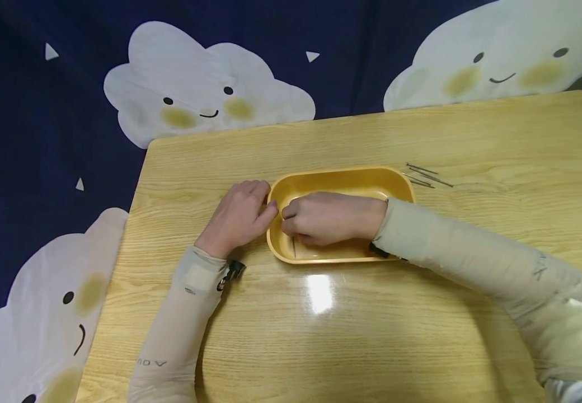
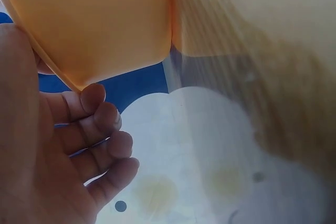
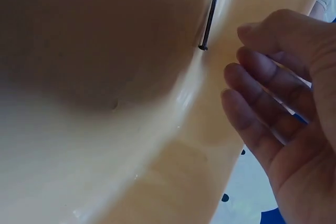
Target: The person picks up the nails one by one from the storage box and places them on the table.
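A yellow plastic tray [image 1: 341, 261] with rounded corners stands on the table. My left hand [image 1: 240, 215] is at its left end, with the thumb over the rim and the fingers outside; in the left wrist view the index fingertip meets the rim. Inside the tray's left part is my right hand [image 1: 323, 218], its fingers loosely bent. The right wrist view shows nothing between those fingers. Just apart from them, a thin metal nail [image 3: 211, 17] lies along the foot of the tray wall, its flat head visible. The palm and sleeve hide much of the tray floor.
Several loose nails [image 1: 429, 178] lie on the wooden table [image 1: 371, 330] by the tray's right end. A dark blue cloth with white clouds [image 1: 205, 78] hangs behind and to the left of the table. Black straps show at both wrists.
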A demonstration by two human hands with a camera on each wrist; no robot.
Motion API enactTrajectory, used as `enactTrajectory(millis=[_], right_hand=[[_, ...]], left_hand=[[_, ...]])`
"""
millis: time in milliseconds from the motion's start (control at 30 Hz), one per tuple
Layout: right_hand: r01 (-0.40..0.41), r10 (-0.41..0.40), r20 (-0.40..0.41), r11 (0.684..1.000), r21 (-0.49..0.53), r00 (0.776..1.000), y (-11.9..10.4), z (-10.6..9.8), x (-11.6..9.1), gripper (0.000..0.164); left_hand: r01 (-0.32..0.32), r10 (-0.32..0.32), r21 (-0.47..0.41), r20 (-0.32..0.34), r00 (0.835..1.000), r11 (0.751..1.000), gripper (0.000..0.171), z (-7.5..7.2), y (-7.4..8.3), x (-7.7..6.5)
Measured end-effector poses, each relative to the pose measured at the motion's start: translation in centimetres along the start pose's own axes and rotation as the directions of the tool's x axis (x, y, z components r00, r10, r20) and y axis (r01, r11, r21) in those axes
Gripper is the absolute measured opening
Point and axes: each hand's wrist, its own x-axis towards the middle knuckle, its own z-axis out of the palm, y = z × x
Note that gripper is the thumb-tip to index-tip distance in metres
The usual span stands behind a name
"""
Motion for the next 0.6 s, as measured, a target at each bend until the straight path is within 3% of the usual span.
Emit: enactTrajectory(millis=[300,600], right_hand=[[0.081,-0.08,0.051,0.997,-0.014,0.996,-0.1,0.31,0.73,0.013],[0.092,-0.091,0.08,0.996,-0.007,0.993,0.05,0.72,0.98,0.016]], left_hand=[[0.001,-0.001,-0.011,-0.008,1.0,1.0,0.023,-0.08,0.19,0.03],[0.0,0.0,-0.013,-0.011,1.0,1.0,0.024,-0.05,0.05,-0.04]])
